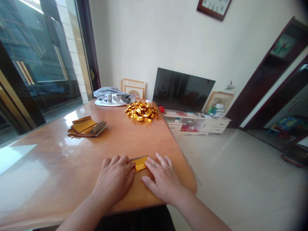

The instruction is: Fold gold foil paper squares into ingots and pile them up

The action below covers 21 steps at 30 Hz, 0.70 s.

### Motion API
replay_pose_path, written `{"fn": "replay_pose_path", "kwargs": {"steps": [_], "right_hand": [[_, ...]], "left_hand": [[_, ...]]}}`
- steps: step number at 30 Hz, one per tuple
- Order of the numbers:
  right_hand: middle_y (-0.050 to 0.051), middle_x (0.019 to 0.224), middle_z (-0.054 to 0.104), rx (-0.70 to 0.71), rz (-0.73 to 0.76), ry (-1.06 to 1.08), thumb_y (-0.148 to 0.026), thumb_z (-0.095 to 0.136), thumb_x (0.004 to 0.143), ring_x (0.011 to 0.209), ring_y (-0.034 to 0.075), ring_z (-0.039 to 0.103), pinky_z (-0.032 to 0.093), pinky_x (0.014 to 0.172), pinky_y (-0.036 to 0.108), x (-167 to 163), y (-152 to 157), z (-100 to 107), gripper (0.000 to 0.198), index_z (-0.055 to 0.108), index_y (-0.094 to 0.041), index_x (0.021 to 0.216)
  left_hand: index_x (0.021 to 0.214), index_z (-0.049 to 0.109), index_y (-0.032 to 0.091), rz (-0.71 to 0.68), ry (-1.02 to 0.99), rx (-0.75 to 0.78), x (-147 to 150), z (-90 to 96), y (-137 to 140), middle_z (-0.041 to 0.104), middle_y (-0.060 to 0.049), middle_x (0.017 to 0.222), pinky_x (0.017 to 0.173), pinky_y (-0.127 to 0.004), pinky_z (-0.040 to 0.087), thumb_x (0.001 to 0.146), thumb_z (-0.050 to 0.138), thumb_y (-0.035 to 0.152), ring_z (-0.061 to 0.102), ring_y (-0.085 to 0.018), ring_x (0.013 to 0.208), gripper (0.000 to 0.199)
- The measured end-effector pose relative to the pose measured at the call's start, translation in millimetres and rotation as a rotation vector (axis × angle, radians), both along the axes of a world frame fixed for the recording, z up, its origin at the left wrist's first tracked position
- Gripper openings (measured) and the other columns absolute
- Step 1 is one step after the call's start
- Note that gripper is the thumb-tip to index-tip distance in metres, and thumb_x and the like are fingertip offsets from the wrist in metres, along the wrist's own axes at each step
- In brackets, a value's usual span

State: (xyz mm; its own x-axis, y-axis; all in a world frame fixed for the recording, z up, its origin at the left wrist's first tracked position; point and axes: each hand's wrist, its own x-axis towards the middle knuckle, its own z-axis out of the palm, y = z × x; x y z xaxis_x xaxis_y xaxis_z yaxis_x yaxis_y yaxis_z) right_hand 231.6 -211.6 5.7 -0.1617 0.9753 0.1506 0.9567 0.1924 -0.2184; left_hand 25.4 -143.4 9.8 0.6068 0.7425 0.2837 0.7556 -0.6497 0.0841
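Note:
A small folded sheet of gold foil paper lies on the table near its front edge, between my two hands. My left hand is closed on the sheet's left end, its thumb and fingers together and its knuckles bent. At the sheet's right end, my right hand rests with fingers spread, the fingertips touching the paper. Farther off to the left is a loose stack of gold foil paper sheets. A heap of folded gold foil pieces sits toward the far right corner.
The glossy wooden table has a rounded right corner beside the tiled floor. Folded cloths and picture frames are at its far end. Beyond stand a television and a white cabinet. A glass door is at left.

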Motion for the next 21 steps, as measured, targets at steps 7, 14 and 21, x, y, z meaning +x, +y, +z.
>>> {"fn": "replay_pose_path", "kwargs": {"steps": [7, 14, 21], "right_hand": [[0.004, 0.156, 0.045, -0.052, 0.035, -0.066, -0.066, 0.030, 0.099, 0.151, 0.035, 0.019, 0.002, 0.120, 0.062, 2, -1, 6, 0.068, 0.044, -0.026, 0.151], [0.007, 0.161, 0.035, -0.105, 0.123, -0.127, -0.075, 0.024, 0.095, 0.153, 0.038, 0.009, -0.003, 0.117, 0.067, 6, -4, 14, 0.075, 0.036, -0.033, 0.155], [0.009, 0.163, 0.031, -0.115, 0.128, -0.148, -0.075, 0.024, 0.095, 0.154, 0.037, 0.008, -0.002, 0.117, 0.067, 5, -5, 13, 0.075, 0.035, -0.033, 0.156]], "left_hand": [[0.103, 0.073, 0.032, -0.020, -0.013, -0.047, 2, 5.2, 0, 0.064, -0.007, 0.093, 0.086, -0.043, 0.032, 0.097, 0.044, 0.034, 0.052, -0.026, 0.095, 0.030], [0.081, 0.074, 0.027, 0.019, -0.041, -0.044, 6, 6.1, 2, 0.065, -0.007, 0.090, 0.084, -0.043, 0.030, 0.097, 0.044, 0.038, 0.052, -0.026, 0.092, 0.036], [0.086, 0.075, 0.028, 0.061, -0.083, -0.057, 5, 0.5, 3, 0.067, -0.006, 0.095, 0.086, -0.043, 0.030, 0.096, 0.048, 0.042, 0.054, -0.025, 0.093, 0.032]]}}
